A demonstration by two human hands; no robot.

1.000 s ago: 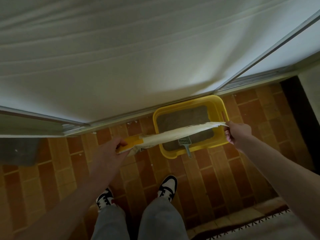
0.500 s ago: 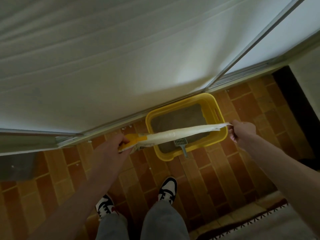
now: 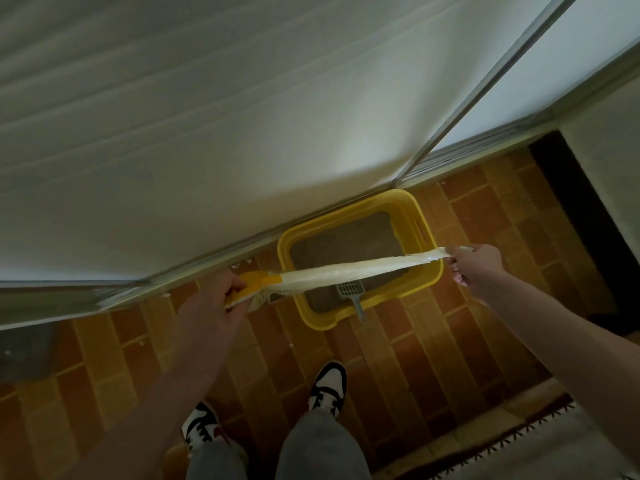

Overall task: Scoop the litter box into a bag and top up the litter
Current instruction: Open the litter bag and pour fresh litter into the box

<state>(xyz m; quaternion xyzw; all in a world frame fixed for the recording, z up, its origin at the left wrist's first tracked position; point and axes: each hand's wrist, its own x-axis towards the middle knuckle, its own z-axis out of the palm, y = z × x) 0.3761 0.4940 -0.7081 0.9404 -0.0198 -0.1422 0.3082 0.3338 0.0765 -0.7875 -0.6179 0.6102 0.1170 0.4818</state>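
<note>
The litter bag (image 3: 346, 270), a white woven sack with a yellow end, hangs stretched nearly flat above the yellow litter box (image 3: 426, 237), which sits on the brick floor (image 3: 485, 341) at about one o'clock from the shoes (image 3: 329, 384). The left hand (image 3: 214, 306) grips the yellow end with its fingers curled round it; the right hand (image 3: 479, 263) pinches the white end. The sack looks limp and nearly empty, so it should be light but floppy and slippery, best held at both ends. A grey scoop (image 3: 349, 292) leans in the box at its six o'clock edge, under the bag. The sliding door track (image 3: 450, 161) runs just behind, at twelve.
</note>
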